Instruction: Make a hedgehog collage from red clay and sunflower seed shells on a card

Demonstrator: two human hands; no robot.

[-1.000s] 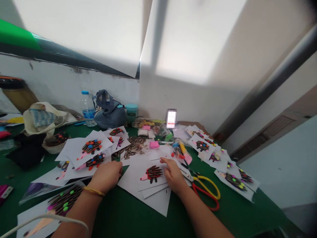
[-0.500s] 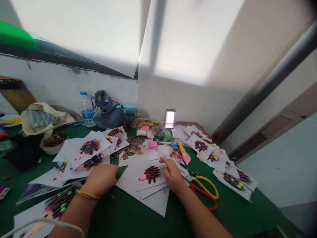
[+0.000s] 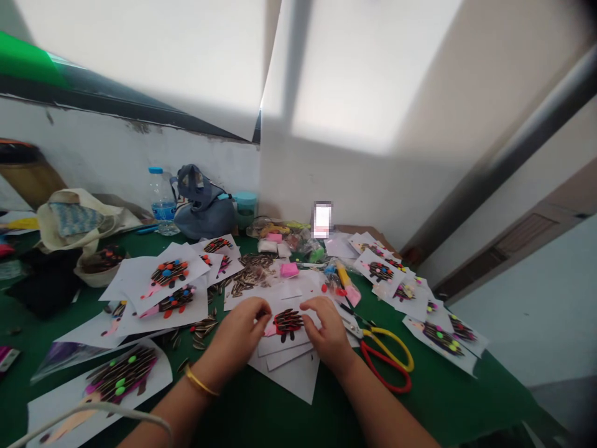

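Note:
A small hedgehog figure (image 3: 288,321), with a red body and dark striped sunflower seeds as spines, lies on white paper sheets (image 3: 291,359) in front of me. At its left side my left hand (image 3: 245,330) is closed in a pinch, and what sits between the fingertips is hidden. My right hand (image 3: 326,330) rests on the paper at the figure's right side, thumb and forefinger apart. Loose sunflower seeds (image 3: 204,330) lie on the green cloth left of my left hand. Beside my right hand are scissors (image 3: 385,354) with one yellow and one red handle.
Finished-looking hedgehog cards lie in a left pile (image 3: 170,274) and a right pile (image 3: 381,272). Behind the paper are a seed heap (image 3: 254,270), a pink clay block (image 3: 289,269) and a phone (image 3: 322,221). A water bottle (image 3: 163,208) and blue bag (image 3: 203,208) stand by the wall.
My left hand has moved right, from over the loose seeds to the hedgehog figure, uncovering the seeds on the cloth. My right hand stays beside the figure, its thumb and forefinger now further apart.

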